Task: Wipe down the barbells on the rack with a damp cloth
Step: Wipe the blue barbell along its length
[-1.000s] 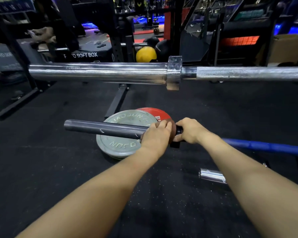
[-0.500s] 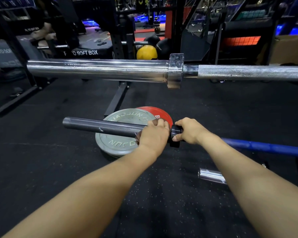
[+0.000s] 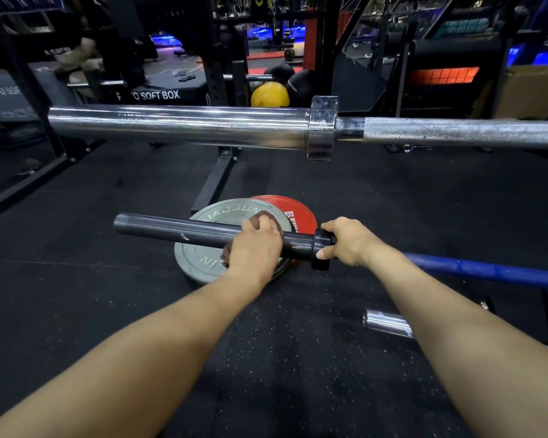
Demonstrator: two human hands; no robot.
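The left hand (image 3: 253, 248) hides most of the brown cloth (image 3: 261, 221). The chrome barbell (image 3: 203, 126) and blue bar (image 3: 487, 270) run off the picture's right edge.

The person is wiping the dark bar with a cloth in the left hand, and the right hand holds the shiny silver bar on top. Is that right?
Not quite. The head view shows the right hand holding the same dark bar, at its collar, not the silver bar above. The left hand does press the cloth on the dark bar.
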